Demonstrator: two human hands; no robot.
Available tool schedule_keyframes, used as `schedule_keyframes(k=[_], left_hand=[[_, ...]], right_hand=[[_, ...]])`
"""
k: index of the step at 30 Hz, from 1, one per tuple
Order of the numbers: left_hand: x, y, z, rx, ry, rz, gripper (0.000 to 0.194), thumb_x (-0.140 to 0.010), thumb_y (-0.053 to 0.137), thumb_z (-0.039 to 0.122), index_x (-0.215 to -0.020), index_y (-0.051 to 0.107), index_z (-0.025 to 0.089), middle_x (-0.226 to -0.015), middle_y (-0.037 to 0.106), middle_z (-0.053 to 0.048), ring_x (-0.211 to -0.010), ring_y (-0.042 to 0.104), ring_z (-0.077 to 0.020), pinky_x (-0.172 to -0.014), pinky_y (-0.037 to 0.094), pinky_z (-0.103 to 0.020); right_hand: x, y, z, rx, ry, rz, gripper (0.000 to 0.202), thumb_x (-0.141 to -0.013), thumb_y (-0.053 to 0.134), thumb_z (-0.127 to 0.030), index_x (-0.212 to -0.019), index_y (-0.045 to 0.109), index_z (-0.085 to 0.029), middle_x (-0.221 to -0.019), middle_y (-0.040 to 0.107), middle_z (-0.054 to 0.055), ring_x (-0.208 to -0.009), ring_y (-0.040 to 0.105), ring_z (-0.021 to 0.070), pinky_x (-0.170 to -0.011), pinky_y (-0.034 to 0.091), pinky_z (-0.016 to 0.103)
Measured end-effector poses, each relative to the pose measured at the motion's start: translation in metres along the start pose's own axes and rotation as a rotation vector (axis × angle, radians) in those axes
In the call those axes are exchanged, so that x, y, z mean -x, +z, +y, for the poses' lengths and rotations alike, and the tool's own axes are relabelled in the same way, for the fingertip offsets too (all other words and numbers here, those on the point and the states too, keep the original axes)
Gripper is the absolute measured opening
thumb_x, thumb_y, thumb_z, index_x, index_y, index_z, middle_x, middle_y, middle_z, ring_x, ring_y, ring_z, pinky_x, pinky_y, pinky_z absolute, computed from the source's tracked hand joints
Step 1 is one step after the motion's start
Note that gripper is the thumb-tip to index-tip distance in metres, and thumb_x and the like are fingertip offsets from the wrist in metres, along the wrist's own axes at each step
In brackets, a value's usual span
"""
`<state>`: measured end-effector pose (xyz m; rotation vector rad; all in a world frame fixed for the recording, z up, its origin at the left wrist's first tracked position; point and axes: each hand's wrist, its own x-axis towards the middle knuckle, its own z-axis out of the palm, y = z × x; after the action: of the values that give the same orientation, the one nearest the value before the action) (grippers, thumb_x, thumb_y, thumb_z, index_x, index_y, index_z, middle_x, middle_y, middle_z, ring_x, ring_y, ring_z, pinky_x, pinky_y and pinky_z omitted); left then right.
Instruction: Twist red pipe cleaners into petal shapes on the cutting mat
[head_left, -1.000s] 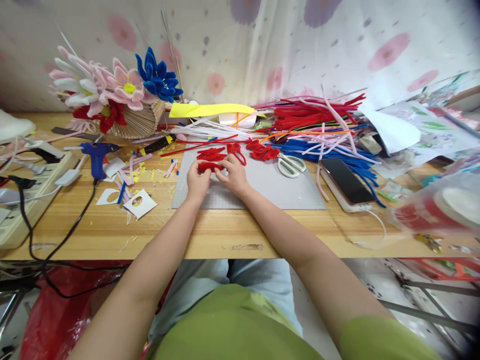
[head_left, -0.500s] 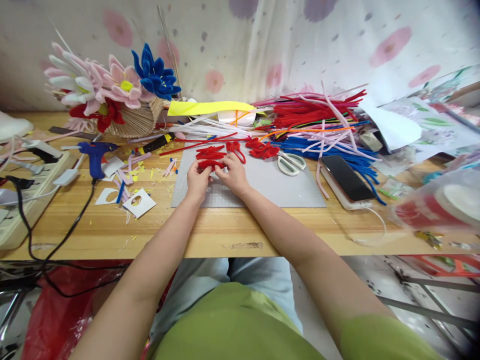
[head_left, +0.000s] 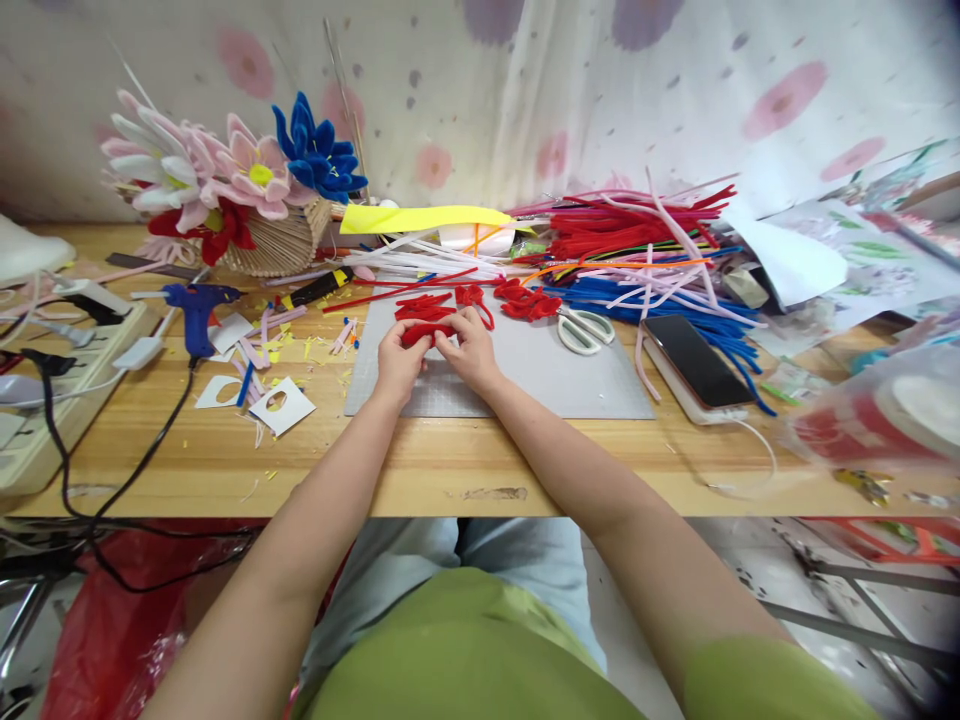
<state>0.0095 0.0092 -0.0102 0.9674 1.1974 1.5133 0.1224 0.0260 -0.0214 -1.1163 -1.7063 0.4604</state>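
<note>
A short red pipe cleaner piece point(head_left: 427, 333) is pinched between my left hand point(head_left: 399, 362) and my right hand point(head_left: 472, 352), above the grey cutting mat point(head_left: 540, 385). The fingers of both hands are closed on it, thumbs toward me, and they cover part of it. Just beyond my hands lie cut red pipe cleaner pieces point(head_left: 424, 306) and a red loop point(head_left: 475, 303). More bent red pieces point(head_left: 525, 299) lie to the right, over the blades of white-handled scissors point(head_left: 585, 331).
Bundles of pipe cleaners point(head_left: 630, 235) lie at the back. Leftward are a blue glue gun point(head_left: 196, 312), card scraps point(head_left: 282, 405), a power strip point(head_left: 82, 400) and fuzzy flowers point(head_left: 255, 175). A phone point(head_left: 699, 362) and a bagged cup point(head_left: 877, 415) stand right.
The red piece between my fingers has turned slightly and looks shorter and more bunched. My hands have barely moved; the whole view has shifted a little.
</note>
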Motion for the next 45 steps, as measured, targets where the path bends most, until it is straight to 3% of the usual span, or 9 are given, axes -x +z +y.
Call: schedule_keyframes(k=[4,12,21,31,36,40,45], left_hand=[[0.0027,0.0021,0.0022,-0.023,-0.008,0.029,0.016,-0.061,0.058,0.014,-0.077,0.059,0.017,-0.062,0.058,0.004,-0.040,0.039,-0.0038,-0.034,0.025,-0.016],[0.0002,0.0050,-0.0009,0.030,-0.010,0.103,0.017,-0.063,0.053,0.014,-0.078,0.048,0.019,-0.065,0.058,0.004,-0.044,0.048,-0.0057,-0.037,0.035,-0.016],[-0.0009,0.0031,-0.0029,0.009,0.034,0.094,0.018,-0.062,0.052,0.012,-0.078,0.049,0.019,-0.067,0.056,0.003,-0.050,0.052,-0.0075,-0.039,0.038,-0.016],[0.0013,0.0030,-0.0046,-0.011,0.141,0.008,0.015,-0.067,0.057,0.021,-0.080,0.051,0.020,-0.076,0.059,0.000,-0.063,0.057,-0.0115,-0.045,0.044,-0.019],[-0.0016,0.0009,-0.0058,-0.187,0.298,0.054,0.015,-0.062,0.057,0.011,-0.074,0.055,0.019,-0.075,0.059,0.001,-0.070,0.054,-0.0101,-0.058,0.047,-0.019],[-0.0031,0.0022,-0.0050,-0.145,0.192,0.048,0.011,-0.060,0.058,0.014,-0.070,0.055,0.018,-0.066,0.056,0.003,-0.057,0.049,-0.0077,-0.048,0.041,-0.016],[-0.0011,0.0050,-0.0058,-0.019,0.059,0.038,0.016,-0.063,0.057,0.023,-0.078,0.055,0.018,-0.071,0.059,0.002,-0.054,0.050,-0.0076,-0.042,0.039,-0.016]], right_hand=[[-0.0005,-0.0003,-0.0016,-0.008,-0.007,-0.018,0.006,-0.075,0.053,-0.023,-0.077,0.056,-0.018,-0.081,0.048,0.003,-0.074,0.046,0.0142,-0.066,0.039,0.028],[-0.0007,0.0019,-0.0011,-0.007,-0.015,-0.080,0.006,-0.070,0.054,-0.021,-0.072,0.049,-0.019,-0.078,0.046,0.001,-0.072,0.044,0.0132,-0.065,0.037,0.027],[0.0004,0.0016,-0.0018,-0.039,-0.017,-0.067,0.006,-0.074,0.053,-0.024,-0.072,0.050,-0.019,-0.077,0.046,0.001,-0.070,0.044,0.0124,-0.065,0.036,0.027],[-0.0010,0.0007,-0.0039,-0.049,0.028,-0.106,0.006,-0.075,0.051,-0.023,-0.071,0.052,-0.019,-0.076,0.045,0.000,-0.071,0.044,0.0128,-0.066,0.037,0.027],[-0.0005,0.0025,-0.0024,-0.026,0.037,-0.126,0.008,-0.070,0.055,-0.022,-0.066,0.049,-0.019,-0.074,0.044,-0.001,-0.070,0.043,0.0127,-0.065,0.036,0.027],[-0.0005,0.0035,-0.0035,0.001,0.071,-0.099,0.015,-0.071,0.055,-0.025,-0.062,0.044,-0.019,-0.072,0.044,-0.001,-0.068,0.041,0.0122,-0.064,0.034,0.026],[-0.0024,0.0060,-0.0038,-0.072,0.111,-0.104,0.018,-0.073,0.052,-0.027,-0.059,0.043,-0.019,-0.070,0.044,-0.001,-0.064,0.040,0.0112,-0.062,0.033,0.026]])
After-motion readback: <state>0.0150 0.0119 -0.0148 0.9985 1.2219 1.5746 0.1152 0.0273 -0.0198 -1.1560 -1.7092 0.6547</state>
